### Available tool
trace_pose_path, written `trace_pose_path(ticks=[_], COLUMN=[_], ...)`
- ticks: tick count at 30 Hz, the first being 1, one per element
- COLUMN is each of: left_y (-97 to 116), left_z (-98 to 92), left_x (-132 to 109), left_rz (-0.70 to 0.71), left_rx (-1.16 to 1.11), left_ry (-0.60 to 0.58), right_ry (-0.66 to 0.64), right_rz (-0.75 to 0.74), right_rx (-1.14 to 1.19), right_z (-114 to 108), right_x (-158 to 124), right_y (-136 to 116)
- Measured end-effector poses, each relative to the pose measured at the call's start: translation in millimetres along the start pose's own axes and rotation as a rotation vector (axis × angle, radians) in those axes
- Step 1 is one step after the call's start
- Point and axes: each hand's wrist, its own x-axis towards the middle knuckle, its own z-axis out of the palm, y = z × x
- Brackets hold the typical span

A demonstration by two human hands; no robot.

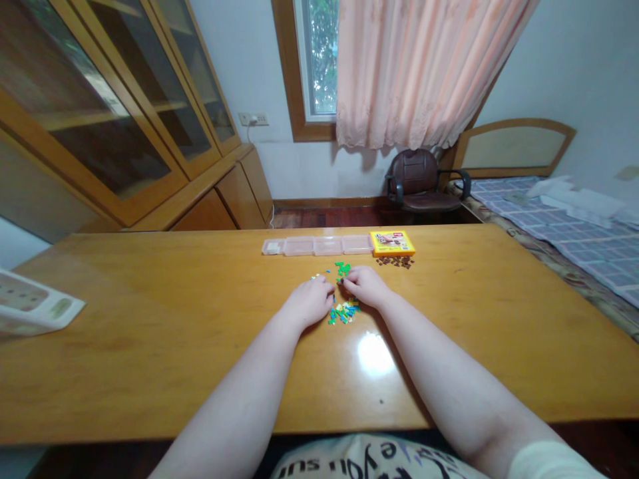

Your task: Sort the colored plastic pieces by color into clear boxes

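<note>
My left hand (310, 301) rests at the middle of the table, its fingers curled beside a mixed pile of small green, blue, yellow and white plastic pieces (344, 311). A bit of dark blue shows at its fingertips; whether it is gripped is hidden. Across from it, my right hand (368, 286) pinches a tiny dark piece (342, 281). Just beyond those fingers lies a group of green pieces (342, 267). A few white and yellow pieces (314, 276) show behind the left hand, and a lone blue piece (328, 271) lies between the groups.
Clear plastic compartment trays (313, 246) stand in a row along the far side. A yellow box (392, 243) adjoins them, with brown pieces (394, 262) in front. A white plastic object (37, 303) stands at the left of the wooden table (174, 359). Behind is an office chair (422, 179).
</note>
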Motion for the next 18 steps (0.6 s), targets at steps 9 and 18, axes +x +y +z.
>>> trace_pose_path(ticks=[9, 18], left_y=[1, -5], left_z=[-3.2, -0.4], left_x=[1, 2], left_rz=[-0.050, -0.105], left_rx=[0.029, -0.015], left_ry=[0.011, 0.095], right_ry=[0.204, -0.048], right_rz=[0.152, -0.008], right_rx=[0.003, 0.324], right_z=[-2, 1], right_x=[1, -4], right_y=[4, -9])
